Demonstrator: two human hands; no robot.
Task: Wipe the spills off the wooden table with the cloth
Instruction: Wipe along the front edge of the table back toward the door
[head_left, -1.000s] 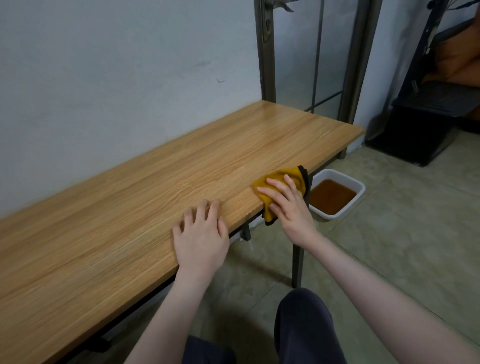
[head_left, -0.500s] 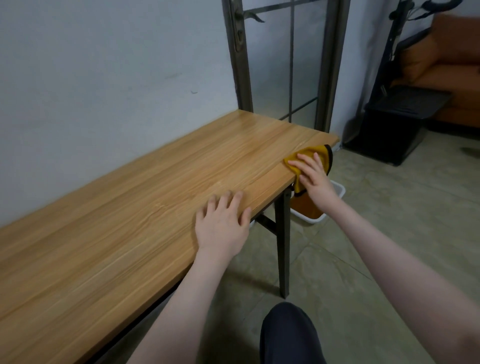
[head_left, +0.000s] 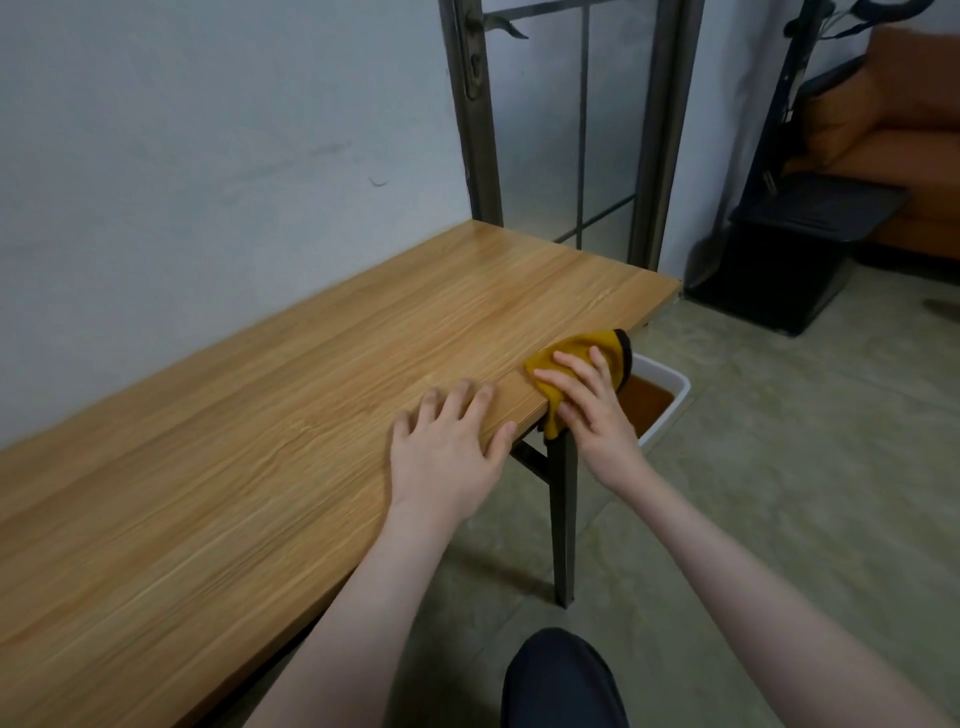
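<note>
Head view: right hand (head_left: 592, 410), fingers spread, hides much of the cloth (head_left: 576, 349).

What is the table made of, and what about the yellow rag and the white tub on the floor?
Table: looks like wood or wood-look laminate, smooth with printed-looking grain lines; its leg looks like dark metal.
Rag: soft fuzzy fabric, bunched, with a dark edge.
Tub: probably plastic, smooth white, holding brown liquid.

The right hand (head_left: 589, 410) hides much of the cloth (head_left: 576, 353) (spills indiscernible).
</note>
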